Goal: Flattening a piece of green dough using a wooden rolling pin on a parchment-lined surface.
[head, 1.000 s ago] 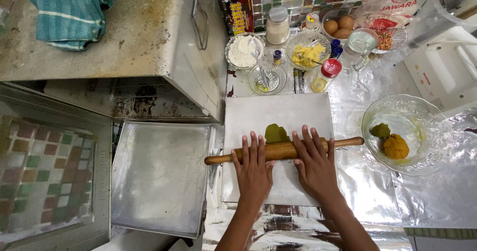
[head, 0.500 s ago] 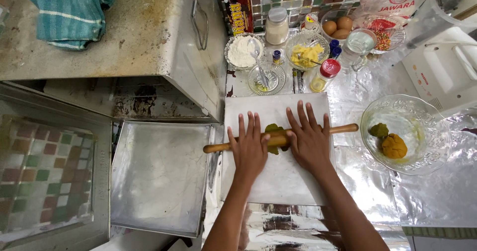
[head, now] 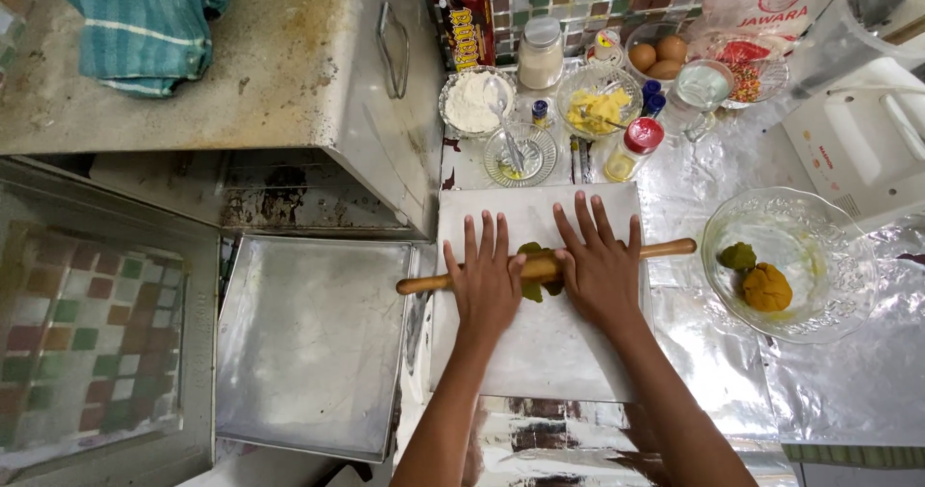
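Green dough (head: 531, 289) lies under the middle of the wooden rolling pin (head: 544, 266), on the white board (head: 549, 352) that sits on the foil-covered tabletop (head: 848, 391). We see only small parts of it: a rim peeking out above the pin between our two hands, and a darker lobe just below the pin, beside our left palm. It looks dull olive green, soft and already flattened at the edges; how far it spreads beneath the pin and our palms we cannot tell.

The pin's long axis runs nearly straight across the board, its right end tilted slightly away from us, with both handle tips sticking out past the board's edges. Our left hand (head: 485, 285) and right hand (head: 599, 265) rest flat on top of it, side by side, fingers spread and stretched forward, gripping nothing. The dough sits right between the two palms and below them, about equally near to each, perhaps a touch closer to the left.

To the right stands a glass bowl (head: 829, 304) holding one green ball (head: 738, 256) and one orange ball (head: 767, 288) of dough. To the left of the board lies a metal baking tray (head: 308, 342).
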